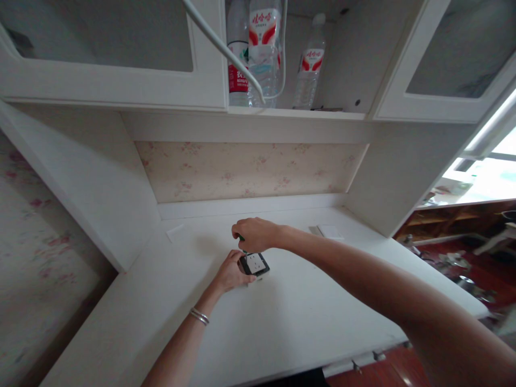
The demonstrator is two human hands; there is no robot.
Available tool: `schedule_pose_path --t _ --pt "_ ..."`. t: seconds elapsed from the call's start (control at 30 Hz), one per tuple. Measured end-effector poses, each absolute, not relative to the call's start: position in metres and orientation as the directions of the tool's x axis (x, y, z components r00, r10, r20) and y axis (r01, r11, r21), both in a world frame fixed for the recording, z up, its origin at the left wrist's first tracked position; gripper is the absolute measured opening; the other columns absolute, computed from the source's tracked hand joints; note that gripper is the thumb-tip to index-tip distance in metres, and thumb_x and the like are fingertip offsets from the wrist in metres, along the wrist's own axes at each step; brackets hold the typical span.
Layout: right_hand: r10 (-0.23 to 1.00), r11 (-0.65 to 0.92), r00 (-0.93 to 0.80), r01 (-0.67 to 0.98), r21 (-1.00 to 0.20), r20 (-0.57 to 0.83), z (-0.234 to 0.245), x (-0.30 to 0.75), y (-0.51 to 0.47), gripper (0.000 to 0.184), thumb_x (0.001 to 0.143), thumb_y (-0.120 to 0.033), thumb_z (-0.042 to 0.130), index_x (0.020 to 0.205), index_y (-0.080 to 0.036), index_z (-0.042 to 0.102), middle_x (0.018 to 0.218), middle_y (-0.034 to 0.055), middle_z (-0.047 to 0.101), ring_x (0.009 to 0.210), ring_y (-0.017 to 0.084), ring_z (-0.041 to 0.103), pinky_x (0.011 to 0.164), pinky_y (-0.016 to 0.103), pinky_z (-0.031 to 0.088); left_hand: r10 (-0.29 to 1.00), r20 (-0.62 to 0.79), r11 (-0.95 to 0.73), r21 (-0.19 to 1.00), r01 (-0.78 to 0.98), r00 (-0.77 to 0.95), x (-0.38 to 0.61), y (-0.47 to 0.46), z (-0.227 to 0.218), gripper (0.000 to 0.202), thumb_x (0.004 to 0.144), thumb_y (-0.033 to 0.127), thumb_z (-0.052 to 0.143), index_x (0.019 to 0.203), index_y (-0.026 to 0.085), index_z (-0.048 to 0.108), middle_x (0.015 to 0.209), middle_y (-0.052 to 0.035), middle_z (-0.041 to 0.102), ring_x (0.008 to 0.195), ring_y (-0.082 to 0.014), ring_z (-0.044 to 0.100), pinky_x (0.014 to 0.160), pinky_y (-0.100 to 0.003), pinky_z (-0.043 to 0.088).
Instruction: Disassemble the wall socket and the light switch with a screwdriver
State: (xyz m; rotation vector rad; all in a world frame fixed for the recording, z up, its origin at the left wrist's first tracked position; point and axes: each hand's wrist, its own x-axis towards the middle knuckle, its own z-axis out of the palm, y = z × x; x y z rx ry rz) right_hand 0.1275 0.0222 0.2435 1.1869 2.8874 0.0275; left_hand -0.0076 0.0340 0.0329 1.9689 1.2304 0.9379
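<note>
On the white counter [282,317], my left hand [233,273] is closed round the left side of a wall socket [256,263] with a white face and a dark frame. The thumb lies along its near edge, the fingers at its far left. Directly above the socket's far left corner, my right hand [258,234] is wrapped round the green handle of a screwdriver [241,237]. Most of that handle is hidden in the fist. Its thin shaft points down at the socket's frame, and the tip is too small to make out.
A white plate-like piece [330,231] lies at the back right of the counter, and a paper scrap [174,232] at the back left. Overhead, a shelf holds several plastic bottles [309,64]; a white cable [226,51] hangs in front. Side panels flank the counter.
</note>
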Motion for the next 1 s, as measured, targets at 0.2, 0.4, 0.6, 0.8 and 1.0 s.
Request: schedule_pose_path --t 0.2,0.4,0.6,0.8,1.0 --pt "0.836 0.539 -0.514 0.835 -0.115 0.192 0.262 0.159 0.023 0.021 0.077 -0.028 0.051 0.091 -0.02 0.064 0.094 0.0049 0.068 0.083 0.018 0.06 0.07 0.024 0.04 0.912 0.268 -0.396 0.77 0.5 0.309 -0.013 0.033 0.035 0.062 0.047 0.035 0.082 0.101 0.016 0.058 0.105 -0.0064 0.054 0.095 -0.0219 0.054 0.084 -0.033 0.047" --pt "0.941 0.3 -0.165 0.808 -0.507 0.294 0.245 0.214 0.023 0.023 0.08 -0.03 0.05 0.094 -0.019 0.063 0.081 0.0034 0.068 0.07 0.015 0.061 0.063 0.023 0.044 0.916 0.298 -0.396 0.784 0.478 0.27 -0.021 0.025 0.048 0.063 0.05 0.033 0.082 0.106 0.016 0.057 0.107 -0.0067 0.058 0.095 -0.0217 0.056 0.083 -0.032 0.046" --pt "0.977 0.042 0.154 0.544 -0.838 0.149 0.156 0.265 0.001 0.038 0.078 -0.036 0.053 0.107 -0.014 0.064 0.08 0.0069 0.069 0.07 0.02 0.065 0.066 0.032 0.05 0.954 0.231 -0.296 0.834 0.465 0.194 -0.047 0.008 0.057 0.073 0.053 0.033 0.079 0.12 0.02 0.051 0.108 -0.0061 0.063 0.092 -0.0214 0.059 0.075 -0.031 0.048" --pt "0.967 0.04 0.178 0.603 -0.797 0.184 0.063 0.266 -0.036 0.032 0.079 -0.032 0.048 0.104 -0.022 0.066 0.117 0.0058 0.063 0.109 0.024 0.056 0.097 0.041 0.04 0.972 0.158 -0.217 0.885 0.411 0.172 -0.063 -0.012 0.049 0.074 0.056 0.032 0.078 0.123 0.019 0.049 0.108 -0.0078 0.063 0.095 -0.0219 0.06 0.074 -0.03 0.049" --pt "0.974 0.172 0.0 0.647 -0.743 0.225 0.035 0.233 -0.053 0.03 0.08 -0.026 0.048 0.106 -0.024 0.063 0.115 0.0057 0.062 0.105 0.021 0.058 0.092 0.035 0.045 0.976 0.1 -0.168 0.907 0.385 0.192 -0.051 -0.023 0.044 0.075 0.056 0.029 0.078 0.123 0.018 0.047 0.104 -0.008 0.063 0.083 -0.0196 0.063 0.068 -0.03 0.053"
